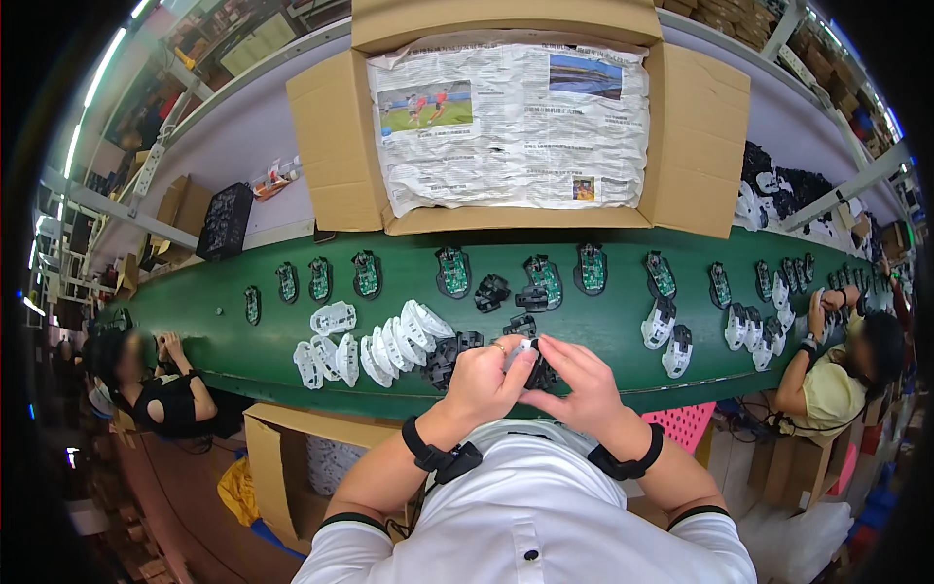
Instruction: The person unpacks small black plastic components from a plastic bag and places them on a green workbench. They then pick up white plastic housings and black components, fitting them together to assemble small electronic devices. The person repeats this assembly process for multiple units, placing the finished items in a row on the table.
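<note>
My left hand (484,378) is closed around a small white and black piece, apparently a mouse shell (526,345), just over the near edge of the green bench. From the other side, my right hand (584,387) presses its fingers against the same piece, and the hands hide most of it. Left of them lie white mouse shells (393,348) in an overlapping row, beside a heap of black plastic parts (449,358). Beyond my hands sit a mouse base with a green circuit board (545,277) and a loose black part (492,292).
Several more mouse bases (366,274) line the green bench (224,341). A newspaper-lined cardboard box (520,220) stands at the back. Assembled white mice (677,352) lie to the right. People work at the left (161,389) and right (832,375); an open carton (272,457) sits below.
</note>
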